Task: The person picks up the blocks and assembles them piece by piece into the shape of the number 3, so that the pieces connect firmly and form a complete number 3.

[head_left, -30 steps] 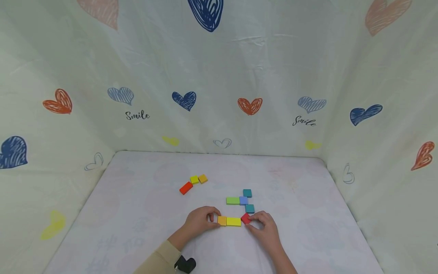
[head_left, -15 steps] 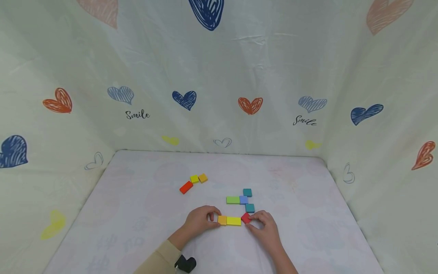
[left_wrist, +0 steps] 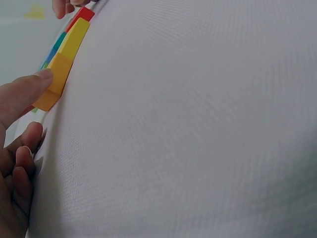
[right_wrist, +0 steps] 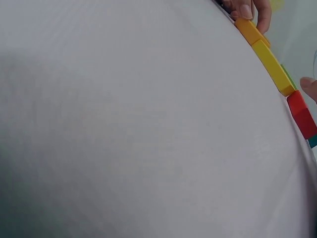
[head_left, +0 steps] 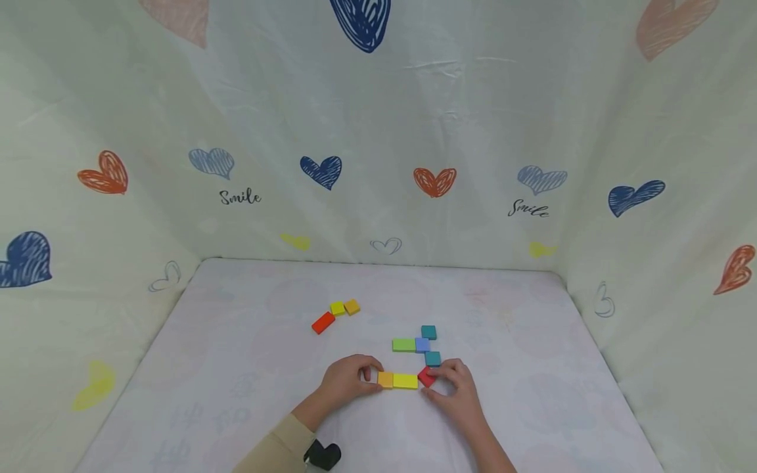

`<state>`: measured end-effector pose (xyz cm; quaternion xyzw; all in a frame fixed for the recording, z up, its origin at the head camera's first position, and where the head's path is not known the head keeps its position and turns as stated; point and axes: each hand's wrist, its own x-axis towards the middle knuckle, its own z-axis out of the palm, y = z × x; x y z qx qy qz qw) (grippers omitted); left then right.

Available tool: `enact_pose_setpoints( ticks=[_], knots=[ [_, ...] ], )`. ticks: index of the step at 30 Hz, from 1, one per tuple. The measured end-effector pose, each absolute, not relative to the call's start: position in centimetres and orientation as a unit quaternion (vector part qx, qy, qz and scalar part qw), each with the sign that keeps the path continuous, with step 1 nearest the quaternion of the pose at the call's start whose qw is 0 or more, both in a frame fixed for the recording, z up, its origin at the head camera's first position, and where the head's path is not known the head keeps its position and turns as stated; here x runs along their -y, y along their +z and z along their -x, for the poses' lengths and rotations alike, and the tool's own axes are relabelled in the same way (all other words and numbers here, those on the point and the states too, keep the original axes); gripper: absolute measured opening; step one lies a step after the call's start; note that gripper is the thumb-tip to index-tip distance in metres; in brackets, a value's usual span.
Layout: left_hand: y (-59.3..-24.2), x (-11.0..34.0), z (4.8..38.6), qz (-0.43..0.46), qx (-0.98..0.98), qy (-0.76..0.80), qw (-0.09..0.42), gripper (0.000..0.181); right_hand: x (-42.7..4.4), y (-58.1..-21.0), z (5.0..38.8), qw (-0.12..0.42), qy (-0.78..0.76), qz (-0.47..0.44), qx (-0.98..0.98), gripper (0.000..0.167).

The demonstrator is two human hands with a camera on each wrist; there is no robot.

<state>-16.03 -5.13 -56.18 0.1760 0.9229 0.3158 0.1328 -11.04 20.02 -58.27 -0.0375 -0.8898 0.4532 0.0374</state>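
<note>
In the head view, a row on the table holds an orange block [head_left: 385, 380], a longer yellow block [head_left: 405, 381] and a red block [head_left: 426, 376] turned at an angle. My left hand [head_left: 350, 381] pinches the orange block at its left end, thumb on the near side and index finger on the far side. At the row's other end is my right hand [head_left: 455, 389], its index finger at the red block's edge. Its thumb stands apart from the red block, as the right wrist view also shows. The right wrist view shows the yellow block [right_wrist: 272, 67] beside the red block [right_wrist: 302, 114].
Just beyond the row lie a teal block [head_left: 433, 359], a blue block [head_left: 422, 345], a green block [head_left: 404, 345] and another teal block [head_left: 428, 332]. Farther left lie a long red block [head_left: 323, 322], a small yellow block [head_left: 338, 309] and another orange block [head_left: 352, 307].
My right hand's thumb and index finger have spread and loosened from the red block, the hand edging away slightly. The left hand and the blocks stay in place.
</note>
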Motion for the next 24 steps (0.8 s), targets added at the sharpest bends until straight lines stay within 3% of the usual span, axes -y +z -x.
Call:
enact_pose_setpoints(
  ticks=[6,12,24],
  knots=[
    [-56.0,5.1,16.0,-0.170,-0.924,0.314,0.135,0.029,-19.4,-58.3,11.6,0.028,0.451,-0.013,0.892,0.032],
    [-56.0,5.0,15.9,-0.174,-0.921,0.319,0.138,0.029,-19.1,-58.5,12.2,0.065,0.403,-0.060,0.911,0.031],
    [-56.7,5.3,16.0,-0.187,-0.919,0.324,0.122,0.028,-18.9,-58.7,12.3,0.069,0.382,-0.078,0.918,0.028]
  ],
)
